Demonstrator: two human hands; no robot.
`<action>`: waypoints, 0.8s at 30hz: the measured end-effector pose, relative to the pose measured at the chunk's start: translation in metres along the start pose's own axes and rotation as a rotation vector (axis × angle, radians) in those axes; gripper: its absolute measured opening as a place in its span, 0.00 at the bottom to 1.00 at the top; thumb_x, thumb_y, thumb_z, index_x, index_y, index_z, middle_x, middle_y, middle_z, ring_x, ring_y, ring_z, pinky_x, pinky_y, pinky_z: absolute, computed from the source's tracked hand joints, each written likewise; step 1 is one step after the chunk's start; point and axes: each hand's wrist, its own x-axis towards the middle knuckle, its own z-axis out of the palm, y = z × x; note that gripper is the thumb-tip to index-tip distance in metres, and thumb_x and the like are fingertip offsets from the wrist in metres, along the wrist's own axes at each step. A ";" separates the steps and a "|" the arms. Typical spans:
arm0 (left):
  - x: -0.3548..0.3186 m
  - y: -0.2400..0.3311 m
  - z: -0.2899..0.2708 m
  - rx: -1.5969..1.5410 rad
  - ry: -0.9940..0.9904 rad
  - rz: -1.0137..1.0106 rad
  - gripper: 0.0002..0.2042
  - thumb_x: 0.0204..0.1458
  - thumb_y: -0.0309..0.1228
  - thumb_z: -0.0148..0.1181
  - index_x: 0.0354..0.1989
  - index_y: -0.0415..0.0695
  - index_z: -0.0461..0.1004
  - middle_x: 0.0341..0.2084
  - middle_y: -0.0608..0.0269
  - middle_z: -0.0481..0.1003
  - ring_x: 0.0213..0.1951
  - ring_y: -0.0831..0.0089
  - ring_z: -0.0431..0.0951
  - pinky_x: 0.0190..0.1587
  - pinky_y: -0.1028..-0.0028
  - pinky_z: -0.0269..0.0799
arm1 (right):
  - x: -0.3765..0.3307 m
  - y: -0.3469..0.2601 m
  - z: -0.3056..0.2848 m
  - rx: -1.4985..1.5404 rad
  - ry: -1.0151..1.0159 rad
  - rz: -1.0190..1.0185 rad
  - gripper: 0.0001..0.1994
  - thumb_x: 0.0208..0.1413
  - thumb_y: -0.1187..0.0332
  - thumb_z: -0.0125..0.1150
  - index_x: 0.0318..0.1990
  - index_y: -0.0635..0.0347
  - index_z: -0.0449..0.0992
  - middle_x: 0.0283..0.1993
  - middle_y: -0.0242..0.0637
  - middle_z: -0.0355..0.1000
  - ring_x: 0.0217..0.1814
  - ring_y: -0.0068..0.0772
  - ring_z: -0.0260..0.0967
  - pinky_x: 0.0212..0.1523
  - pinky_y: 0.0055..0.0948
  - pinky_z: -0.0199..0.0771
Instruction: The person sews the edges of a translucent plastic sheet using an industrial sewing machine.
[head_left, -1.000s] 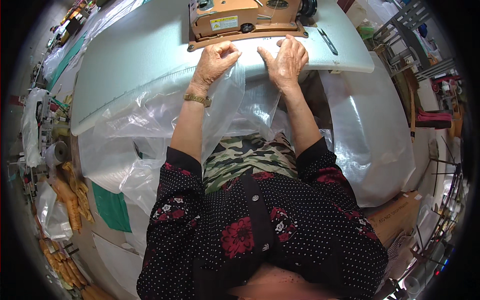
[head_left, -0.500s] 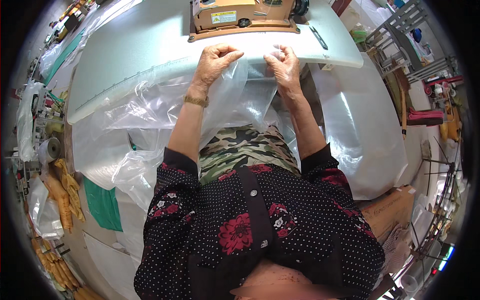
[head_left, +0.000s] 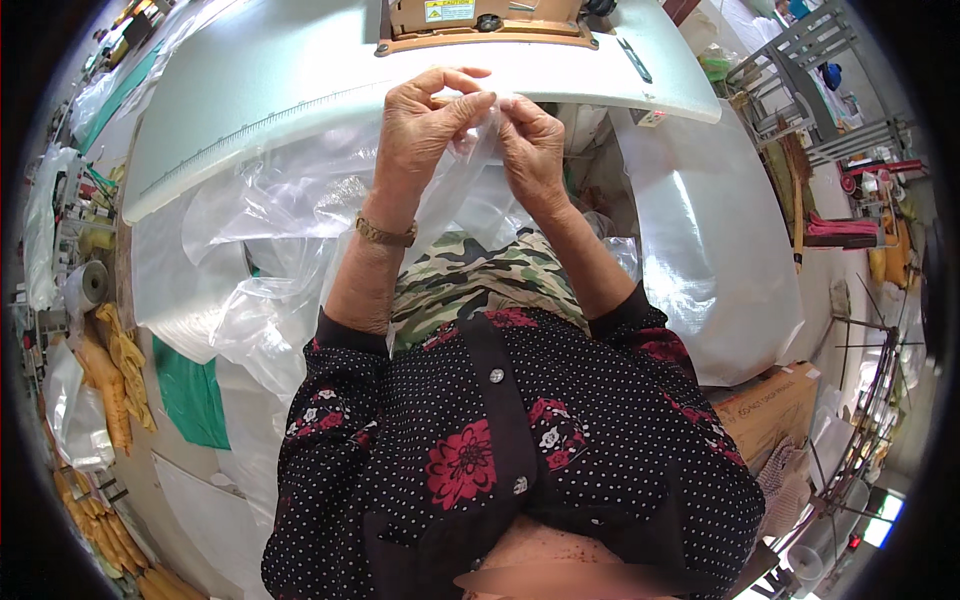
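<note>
- Wears a watch on the left wrist.
- Pinches the plastic under the thumb of the left hand, with forefinger stretched out above.
- Lets it hang from both hands in front of the tabletop.
- Has a brown machine beyond, on the tabletop.
- Presses thumb and finger of the right hand together on the plastic, just beside the left thumb.
- Has snips lying right of the machine.

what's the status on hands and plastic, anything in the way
Left hand and right hand pinching plastic. Plastic bunched, hanging below them. Snips on table, clear of both hands; nothing seen blocking.
</note>
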 end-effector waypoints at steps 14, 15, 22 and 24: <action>-0.007 0.002 -0.008 0.018 0.048 -0.081 0.06 0.51 0.29 0.68 0.31 0.43 0.76 0.26 0.71 0.76 0.21 0.89 0.70 0.19 0.88 0.64 | 0.005 -0.003 0.004 -0.286 -0.126 -0.174 0.06 0.65 0.76 0.49 0.38 0.68 0.73 0.29 0.36 0.70 0.31 0.20 0.63 0.32 0.23 0.68; -0.006 0.003 -0.006 0.018 0.054 -0.083 0.06 0.51 0.29 0.68 0.31 0.43 0.76 0.26 0.71 0.76 0.21 0.89 0.70 0.19 0.88 0.64 | 0.007 -0.002 0.003 -0.331 -0.133 -0.195 0.06 0.64 0.76 0.49 0.39 0.68 0.73 0.28 0.37 0.70 0.30 0.21 0.64 0.32 0.24 0.68; 0.003 0.007 -0.021 0.088 0.006 -0.040 0.06 0.52 0.27 0.67 0.36 0.40 0.79 0.23 0.71 0.76 0.21 0.89 0.68 0.22 0.88 0.62 | 0.021 -0.007 0.006 -0.432 -0.183 -0.352 0.04 0.61 0.75 0.52 0.37 0.65 0.72 0.28 0.44 0.70 0.26 0.36 0.67 0.30 0.30 0.68; 0.008 0.011 -0.023 0.205 0.101 0.159 0.05 0.52 0.26 0.67 0.34 0.40 0.79 0.23 0.71 0.76 0.22 0.88 0.69 0.23 0.86 0.63 | 0.027 -0.013 0.013 -0.558 -0.174 -0.414 0.02 0.59 0.75 0.53 0.37 0.64 0.72 0.29 0.47 0.71 0.28 0.45 0.69 0.32 0.34 0.69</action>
